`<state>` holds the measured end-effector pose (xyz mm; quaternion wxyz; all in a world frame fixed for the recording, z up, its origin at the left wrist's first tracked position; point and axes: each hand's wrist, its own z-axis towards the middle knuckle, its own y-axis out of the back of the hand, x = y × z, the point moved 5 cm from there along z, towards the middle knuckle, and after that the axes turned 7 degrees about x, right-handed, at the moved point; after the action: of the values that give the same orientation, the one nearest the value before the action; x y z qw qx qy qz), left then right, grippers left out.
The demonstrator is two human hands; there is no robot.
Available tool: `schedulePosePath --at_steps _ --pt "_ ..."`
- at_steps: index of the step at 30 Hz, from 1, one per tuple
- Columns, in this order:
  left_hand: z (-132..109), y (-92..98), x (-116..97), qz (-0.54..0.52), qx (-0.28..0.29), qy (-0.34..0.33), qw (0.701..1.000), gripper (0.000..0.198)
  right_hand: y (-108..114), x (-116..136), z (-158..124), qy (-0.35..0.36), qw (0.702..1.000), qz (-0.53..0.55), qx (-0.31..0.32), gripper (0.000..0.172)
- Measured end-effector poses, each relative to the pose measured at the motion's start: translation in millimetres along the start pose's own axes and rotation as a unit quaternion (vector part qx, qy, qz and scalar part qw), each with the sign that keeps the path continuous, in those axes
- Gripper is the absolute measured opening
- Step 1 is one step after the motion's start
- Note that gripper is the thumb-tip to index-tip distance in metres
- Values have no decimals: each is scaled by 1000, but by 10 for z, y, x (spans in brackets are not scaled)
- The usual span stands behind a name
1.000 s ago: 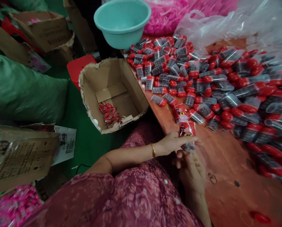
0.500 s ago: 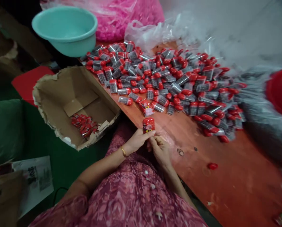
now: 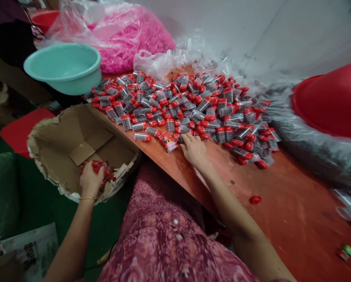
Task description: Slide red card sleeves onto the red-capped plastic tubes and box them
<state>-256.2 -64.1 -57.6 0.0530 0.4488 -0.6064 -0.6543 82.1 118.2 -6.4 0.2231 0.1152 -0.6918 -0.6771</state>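
Inside the torn cardboard box (image 3: 46, 156), my left hand (image 3: 91, 180) reaches down onto a small heap of red-wrapped containers (image 3: 108, 174). Its thumb and fingers are apart, with red wrapping showing between them; the fingertips are partly hidden. On the table my right hand (image 3: 194, 149) has its fingers on a small clear container with a red cap (image 3: 179, 138), at the near edge of the pile. My hand covers most of that container. Just left of it lies a red printed packet (image 3: 168, 141). The pile of clear, red-capped containers (image 3: 171, 125) spreads behind, with dark contents visible.
A turquoise basin (image 3: 63, 66) stands at the table's far left, before a bag of pink pieces (image 3: 134, 35). At right, a red tub (image 3: 331, 102) rests on a bag of dark material (image 3: 316, 145). A loose red cap (image 3: 255, 200) lies on the orange table (image 3: 295, 211).
My hands have parted. The left went from my lap, where it held a red-wrapped container, into the box. The right moved forward to the pile. The view has shifted too.
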Motion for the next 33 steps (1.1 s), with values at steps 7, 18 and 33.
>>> schedulePosePath --at_steps 7,18,33 --pt "-373 -543 -1825 0 27 -349 937 38 -127 -73 -183 -65 996 -58 23 36" --pt "-439 -1053 -2343 126 70 -417 897 31 -182 -224 -698 -76 997 10 -32 35" --pt "-630 -771 -2464 1 9 -437 899 34 -79 155 -150 -78 775 620 -97 44"
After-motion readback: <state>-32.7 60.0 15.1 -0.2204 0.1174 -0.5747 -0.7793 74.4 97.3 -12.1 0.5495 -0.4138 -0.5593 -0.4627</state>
